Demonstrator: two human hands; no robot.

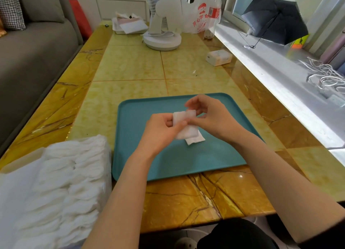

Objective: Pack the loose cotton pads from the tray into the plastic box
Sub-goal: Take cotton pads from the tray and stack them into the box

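Head view, the only feed I have.

- Left hand (160,129): above the middle of the tray (141,155), fingers curled round a small bundle of cotton pads (186,131), thumb on top. Firm grip as far as I can see.
- Right hand (209,116): just beside the left, touching the same bundle. Thumb lies against it and the curled fingers pinch its upper end. I cannot tell how many pads are in the bundle.
- Single pad (195,140): flat on the tray, partly under the bundle, its corner showing at lower right.
- Plastic box (108,185): near left of the tray on the table (130,66). I read its clear wall against the tray's left edge. Packed pads (61,174) stand in rows inside, on edge.
- Far end of the table: white fan (162,38), tissue pack (219,57), plastic bag (199,17), bottle (214,11).
- Black umbrella (274,19) open on the windowsill (270,75). Grey sofa (33,49) at left.
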